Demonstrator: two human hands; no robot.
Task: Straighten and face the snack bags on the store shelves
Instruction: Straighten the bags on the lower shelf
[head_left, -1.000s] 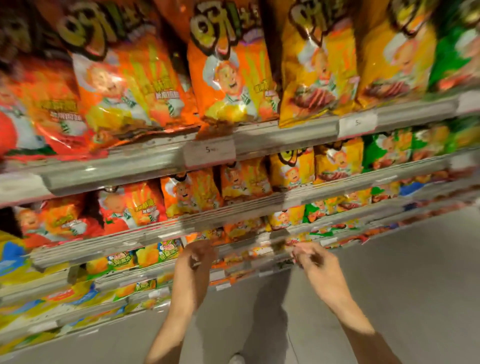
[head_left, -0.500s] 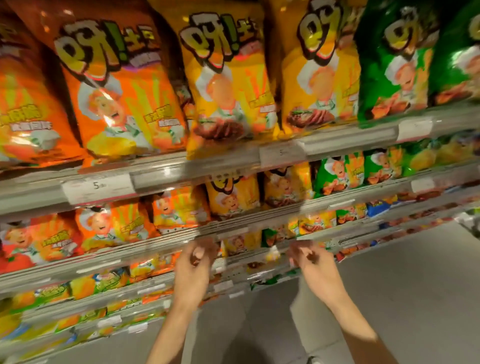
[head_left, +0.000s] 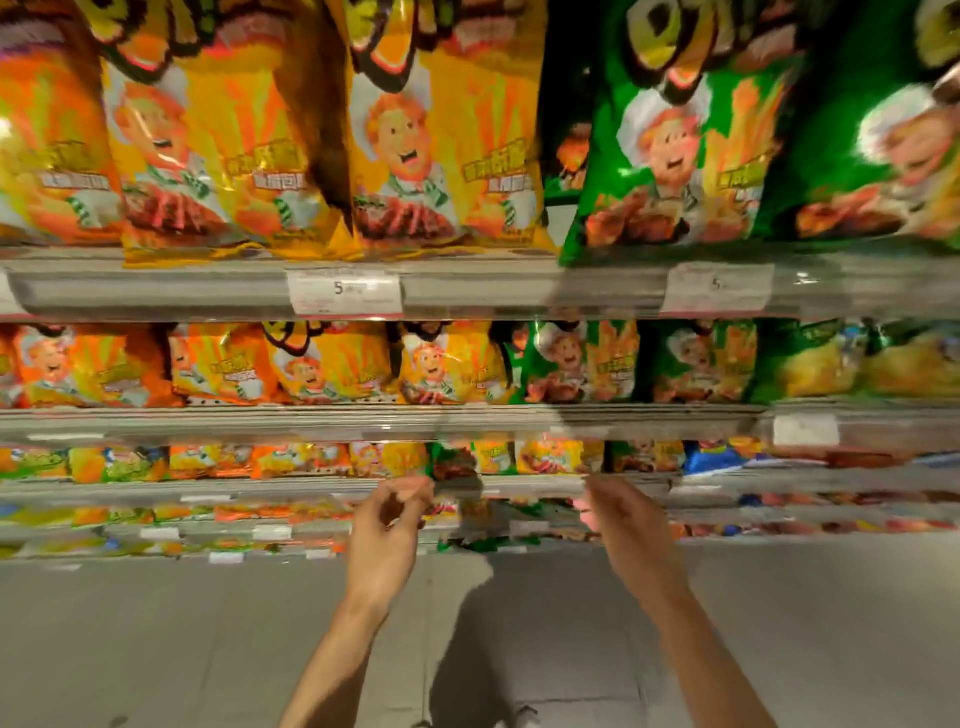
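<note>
Large yellow snack bags (head_left: 441, 156) and green snack bags (head_left: 675, 156) stand upright on the top shelf (head_left: 156, 291), facing me. Smaller orange, yellow and green bags (head_left: 332, 369) fill the second shelf. Lower down, a small green bag (head_left: 452, 462) sits among yellow ones on the third shelf. My left hand (head_left: 387, 530) hovers just in front of that shelf's edge, fingers loosely curled and apart, holding nothing. My right hand (head_left: 618, 525) is level with it a little to the right, blurred, back towards me, also holding nothing.
White price tags (head_left: 345, 293) clip onto the grey shelf rails. More shelves of small bags (head_left: 260, 514) run below my hands. The grey floor (head_left: 779, 623) spreads beneath my forearms.
The view has swung right along the shelves, so green bags now fill the upper right. Both hands stay at the same height near the third shelf edge, holding nothing.
</note>
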